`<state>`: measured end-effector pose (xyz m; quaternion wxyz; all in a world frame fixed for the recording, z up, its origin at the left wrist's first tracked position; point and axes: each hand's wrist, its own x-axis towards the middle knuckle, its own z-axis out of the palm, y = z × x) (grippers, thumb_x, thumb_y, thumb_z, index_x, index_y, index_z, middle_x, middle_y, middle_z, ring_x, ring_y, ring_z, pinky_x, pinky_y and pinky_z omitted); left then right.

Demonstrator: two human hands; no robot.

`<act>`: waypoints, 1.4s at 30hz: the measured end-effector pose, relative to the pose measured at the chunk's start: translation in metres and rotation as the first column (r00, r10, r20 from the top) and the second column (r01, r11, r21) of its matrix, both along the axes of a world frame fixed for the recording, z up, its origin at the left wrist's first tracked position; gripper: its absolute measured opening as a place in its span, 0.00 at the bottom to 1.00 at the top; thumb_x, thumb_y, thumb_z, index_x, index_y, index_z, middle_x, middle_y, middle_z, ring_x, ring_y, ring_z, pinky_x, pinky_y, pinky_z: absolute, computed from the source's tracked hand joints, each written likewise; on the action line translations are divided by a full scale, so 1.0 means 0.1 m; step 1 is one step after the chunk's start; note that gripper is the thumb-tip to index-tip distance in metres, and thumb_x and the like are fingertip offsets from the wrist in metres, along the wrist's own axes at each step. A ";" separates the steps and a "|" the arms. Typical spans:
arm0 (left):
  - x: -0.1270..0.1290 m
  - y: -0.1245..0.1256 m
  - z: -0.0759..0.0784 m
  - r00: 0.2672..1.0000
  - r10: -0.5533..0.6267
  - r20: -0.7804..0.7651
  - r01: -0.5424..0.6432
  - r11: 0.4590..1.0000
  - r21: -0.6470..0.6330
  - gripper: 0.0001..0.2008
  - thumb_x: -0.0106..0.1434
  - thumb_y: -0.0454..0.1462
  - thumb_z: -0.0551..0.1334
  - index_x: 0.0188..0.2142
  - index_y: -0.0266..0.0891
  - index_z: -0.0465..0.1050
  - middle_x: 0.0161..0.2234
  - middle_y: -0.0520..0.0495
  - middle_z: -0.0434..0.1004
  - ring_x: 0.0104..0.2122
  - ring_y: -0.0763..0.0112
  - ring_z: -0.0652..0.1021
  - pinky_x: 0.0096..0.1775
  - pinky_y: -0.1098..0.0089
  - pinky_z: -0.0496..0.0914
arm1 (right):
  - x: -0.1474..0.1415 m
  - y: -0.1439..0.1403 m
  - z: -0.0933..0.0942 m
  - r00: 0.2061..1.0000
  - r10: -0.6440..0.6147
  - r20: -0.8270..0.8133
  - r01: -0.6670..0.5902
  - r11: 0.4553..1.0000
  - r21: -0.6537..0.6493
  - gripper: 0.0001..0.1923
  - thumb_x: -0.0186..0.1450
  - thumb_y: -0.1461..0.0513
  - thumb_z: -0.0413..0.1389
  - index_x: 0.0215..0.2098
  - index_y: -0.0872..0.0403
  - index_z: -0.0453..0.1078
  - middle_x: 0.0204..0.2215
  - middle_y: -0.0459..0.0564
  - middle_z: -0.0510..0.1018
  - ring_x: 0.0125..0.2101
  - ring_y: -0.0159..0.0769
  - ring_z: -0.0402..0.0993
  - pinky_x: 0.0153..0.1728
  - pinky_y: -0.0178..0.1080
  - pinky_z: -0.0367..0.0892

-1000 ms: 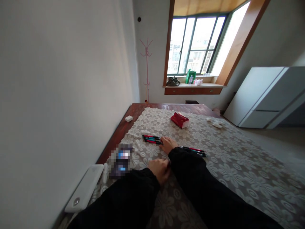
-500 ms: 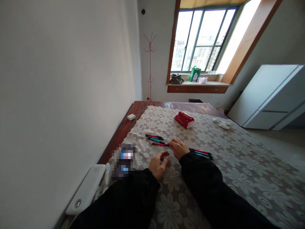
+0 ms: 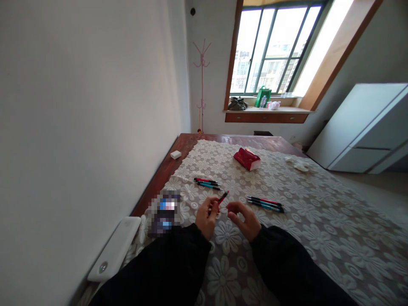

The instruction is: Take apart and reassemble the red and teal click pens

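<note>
A red and black pen (image 3: 224,196) is pinched in my left hand (image 3: 206,216), its tip end pointing up and away to the right. Just right of it, my right hand (image 3: 245,219) hovers with curved fingers and thumb apart, holding nothing. Beyond my left hand lies a small group of red and teal pens (image 3: 208,185) with black ends. Another group of red and teal pens (image 3: 265,205) lies side by side on the cloth, past my right hand.
A floral lace tablecloth (image 3: 318,238) covers the table. Farther back are a red packet (image 3: 247,159), crumpled white tissue (image 3: 298,165) and a small white box (image 3: 175,154). On the left, a blurred phone-like object (image 3: 164,214) lies near a long white device (image 3: 114,250) by the wall.
A red pen has left the tablecloth and is now in my left hand. My right hand has let go of it and drawn back toward me, to the right.
</note>
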<state>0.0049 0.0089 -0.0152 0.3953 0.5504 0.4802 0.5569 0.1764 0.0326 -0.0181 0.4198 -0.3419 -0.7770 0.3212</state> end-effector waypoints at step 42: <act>-0.05 -0.14 0.08 0.508 -0.154 -0.847 0.385 0.921 0.063 0.07 0.66 0.35 0.52 0.34 0.41 0.69 0.28 0.49 0.76 0.28 0.67 0.77 0.28 0.71 0.63 | 0.09 -0.05 0.06 0.972 0.141 0.186 -0.111 0.981 -0.161 0.32 0.67 0.43 0.43 0.13 0.53 0.49 0.13 0.40 0.46 0.15 0.25 0.44 0.18 0.35 0.41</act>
